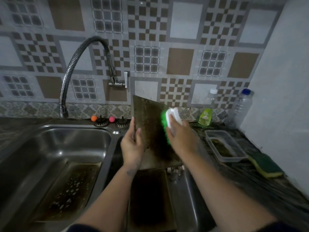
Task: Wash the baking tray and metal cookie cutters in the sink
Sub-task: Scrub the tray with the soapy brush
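A dark, stained baking tray (150,124) stands nearly upright over the right sink basin. My left hand (132,144) grips its left edge, thumb on the front face. My right hand (179,138) holds a white scrub brush (173,118) whose green bristles press against the tray's right side. A second dirty tray (66,190) with soap bubbles lies flat in the left basin (70,139). Another dark tray (148,198) lies in the right basin below my hands. No cookie cutters are plainly visible.
A flexible faucet (75,64) arches over the left basin. On the right counter stand a green soap pouch (204,117), a clear plastic container (224,146), a green-yellow sponge (265,164) and two plastic bottles (240,108). Two sink strainers (102,122) lie behind the basins.
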Tool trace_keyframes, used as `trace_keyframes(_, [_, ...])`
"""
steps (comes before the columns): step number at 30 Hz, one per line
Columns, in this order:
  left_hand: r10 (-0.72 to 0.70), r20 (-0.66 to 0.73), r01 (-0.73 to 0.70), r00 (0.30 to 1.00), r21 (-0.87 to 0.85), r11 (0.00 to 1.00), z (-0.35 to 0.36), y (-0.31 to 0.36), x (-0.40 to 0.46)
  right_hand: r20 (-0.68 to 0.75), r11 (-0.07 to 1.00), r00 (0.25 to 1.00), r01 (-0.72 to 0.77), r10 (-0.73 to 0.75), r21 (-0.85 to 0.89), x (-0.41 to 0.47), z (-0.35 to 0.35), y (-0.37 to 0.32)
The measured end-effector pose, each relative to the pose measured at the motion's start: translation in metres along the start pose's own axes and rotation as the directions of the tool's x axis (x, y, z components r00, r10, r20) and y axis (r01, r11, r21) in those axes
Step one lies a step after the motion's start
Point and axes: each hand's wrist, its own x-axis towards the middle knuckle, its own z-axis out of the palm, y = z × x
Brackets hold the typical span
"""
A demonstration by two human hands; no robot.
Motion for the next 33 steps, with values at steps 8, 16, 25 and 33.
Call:
trace_keyframes(8, [0.027,-0.122,0.013,0.992,0.32,0.947,-0.026,-0.006,0.0,0.144,0.992,0.986,-0.092,0.079,0.087,-0.065,0.028,0.026])
trace_keyframes(16, [0.409,0.188,-0.415,0.893,0.696,0.586,-0.028,0.024,-0.015,0.269,0.836,0.946,-0.293,0.182,0.463,0.027,-0.037,-0.076])
trace_keyframes(25, [0.465,0.39,-0.542,0.795,0.801,0.256,-0.066,0.037,-0.005,0.325,0.606,0.891,-0.454,0.317,0.653,0.027,-0.024,-0.118])
trace_keyframes(33, [-0.067,0.208,-0.126,0.976,0.786,0.605,-0.139,0.02,0.024,0.378,0.53,0.887,-0.462,0.266,0.712,0.019,-0.01,-0.162])
